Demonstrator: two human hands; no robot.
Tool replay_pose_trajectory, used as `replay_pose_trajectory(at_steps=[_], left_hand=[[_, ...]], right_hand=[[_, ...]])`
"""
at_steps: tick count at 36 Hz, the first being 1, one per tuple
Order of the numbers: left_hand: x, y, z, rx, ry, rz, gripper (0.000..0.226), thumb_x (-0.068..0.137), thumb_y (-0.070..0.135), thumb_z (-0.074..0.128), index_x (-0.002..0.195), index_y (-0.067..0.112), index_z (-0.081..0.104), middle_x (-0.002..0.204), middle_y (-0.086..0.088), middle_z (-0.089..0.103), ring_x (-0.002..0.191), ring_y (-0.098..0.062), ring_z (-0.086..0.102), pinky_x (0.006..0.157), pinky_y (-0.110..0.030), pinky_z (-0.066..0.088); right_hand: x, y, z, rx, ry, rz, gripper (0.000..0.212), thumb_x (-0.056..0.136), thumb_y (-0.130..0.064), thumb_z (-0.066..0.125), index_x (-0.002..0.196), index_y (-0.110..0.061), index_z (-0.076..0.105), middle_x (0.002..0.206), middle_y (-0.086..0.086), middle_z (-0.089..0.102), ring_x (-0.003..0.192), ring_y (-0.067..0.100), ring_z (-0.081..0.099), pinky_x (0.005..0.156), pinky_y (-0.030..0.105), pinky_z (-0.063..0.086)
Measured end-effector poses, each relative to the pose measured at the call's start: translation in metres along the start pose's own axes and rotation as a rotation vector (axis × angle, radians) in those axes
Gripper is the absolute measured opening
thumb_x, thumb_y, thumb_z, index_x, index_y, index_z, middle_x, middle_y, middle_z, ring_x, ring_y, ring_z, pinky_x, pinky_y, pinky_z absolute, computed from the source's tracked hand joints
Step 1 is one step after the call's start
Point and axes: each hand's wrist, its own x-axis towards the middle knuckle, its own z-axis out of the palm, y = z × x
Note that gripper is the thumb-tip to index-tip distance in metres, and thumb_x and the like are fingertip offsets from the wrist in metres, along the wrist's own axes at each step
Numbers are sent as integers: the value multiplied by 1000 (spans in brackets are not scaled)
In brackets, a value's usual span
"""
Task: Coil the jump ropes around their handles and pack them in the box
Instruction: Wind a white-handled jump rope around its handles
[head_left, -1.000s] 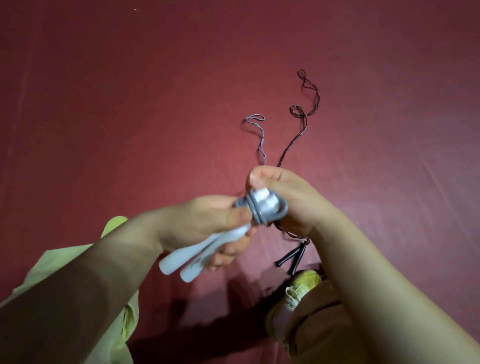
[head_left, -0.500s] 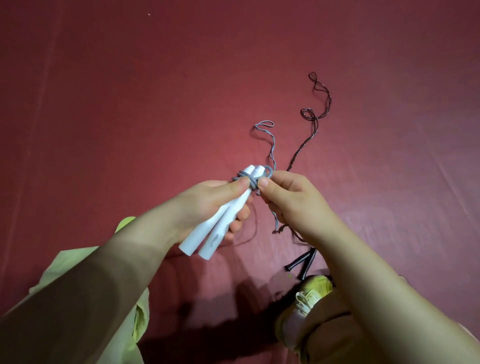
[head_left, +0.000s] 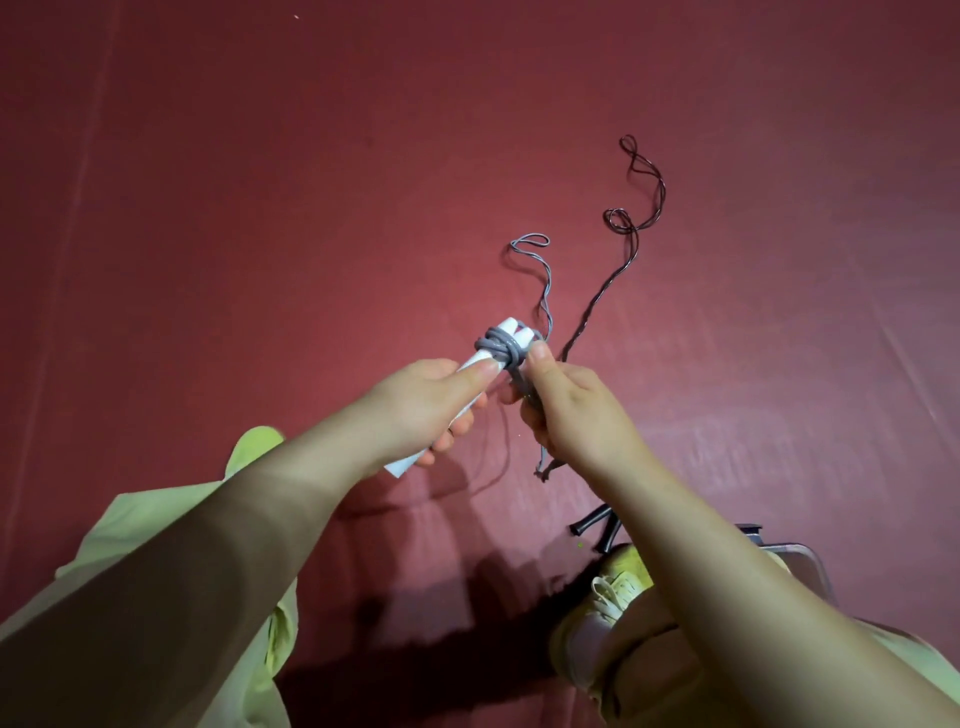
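Coiling barely begun: left hand (head_left: 415, 402) clamps white handles (head_left: 498, 345), right hand (head_left: 566, 405) pinches grey rope (head_left: 540, 270) after few turns; black rope (head_left: 623, 244) lies loose, box unseen.

More grey rope (head_left: 500, 347) turns wound around white handles (head_left: 511, 332).

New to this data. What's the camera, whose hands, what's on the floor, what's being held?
There is no robot. A person wears one wide-angle camera on the head, looking down at their own bare hands. The left hand grips two white handles held side by side. The grey rope is wound a few turns near their top, and the right hand pinches that rope beside the coil. The rest of the grey rope trails across the red floor. A second, dark rope lies loose there, its black handles near a yellow shoe. No box is clearly in view.
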Motion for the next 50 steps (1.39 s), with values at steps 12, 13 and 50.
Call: replay_pose_trajectory(at_steps=[12, 13, 50], left_hand=[[-1, -14, 5, 874, 223, 234, 45, 89, 65, 35, 83, 21, 41, 73, 5, 48, 75, -26, 49, 60, -36, 32], [-1, -14, 5, 887, 227, 263, 44, 89, 64, 35, 85, 20, 41, 74, 5, 47, 77, -26, 49, 61, -36, 31], [4, -15, 9, 103, -29, 23, 53, 93, 59, 35, 82, 12, 57, 56, -2, 54, 45, -20, 49, 49, -27, 41]], right_hand=[[-1, 0, 3, -18, -119, 169, 52, 89, -62, 45, 59, -21, 53, 44, -12, 37, 37, 8, 28, 44, 24, 26], [-1, 1, 2, 11, -115, 177, 50, 90, -60, 47, 58, -21, 51, 47, -10, 36, 39, 10, 27, 44, 23, 25], [6, 3, -11, -90, -83, 36, 47, 100, -44, 43, 65, -16, 58, 41, -11, 37, 37, 7, 30, 46, 25, 26]])
